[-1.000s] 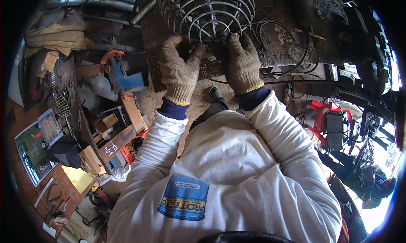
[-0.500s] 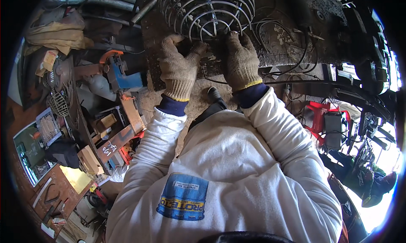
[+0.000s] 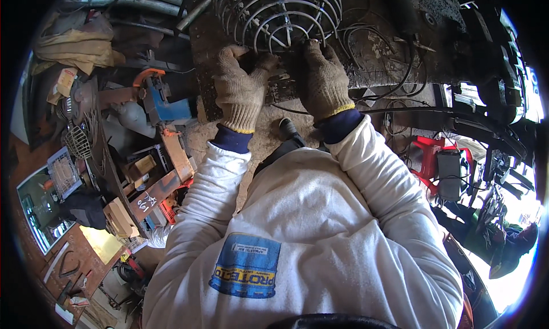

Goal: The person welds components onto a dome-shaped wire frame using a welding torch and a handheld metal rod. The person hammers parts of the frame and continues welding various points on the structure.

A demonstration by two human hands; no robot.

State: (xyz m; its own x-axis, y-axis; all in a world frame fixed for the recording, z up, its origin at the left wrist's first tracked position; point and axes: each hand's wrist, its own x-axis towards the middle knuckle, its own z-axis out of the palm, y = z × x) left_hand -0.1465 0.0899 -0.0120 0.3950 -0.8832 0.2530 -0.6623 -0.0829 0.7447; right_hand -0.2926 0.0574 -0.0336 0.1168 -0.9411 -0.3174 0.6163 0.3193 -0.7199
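Observation:
A round wire cage [image 3: 278, 11] of bent steel rods lies on a dark, grimy workbench [image 3: 377, 48] at the top of the view. Both my hands wear knitted work gloves. My left hand [image 3: 240, 88] grips the near left rim of the cage, fingers curled around the wire. At the near right rim my right hand [image 3: 321, 77] presses down with closed fingers on the wire. Which rods each hand clasps is hidden under the gloves. My white sleeves and shirt fill the lower middle.
A blue and orange power tool [image 3: 163, 103] lies left of the bench among wooden blocks and scrap. Steel pipes [image 3: 131, 0] run along the top left. Loose wire loops [image 3: 372, 37] sit right of the cage. A red crate [image 3: 434, 163] stands at right.
Both hands stay on the cage rim; the view has shifted slightly, and the right hand has slid a little along the wire.

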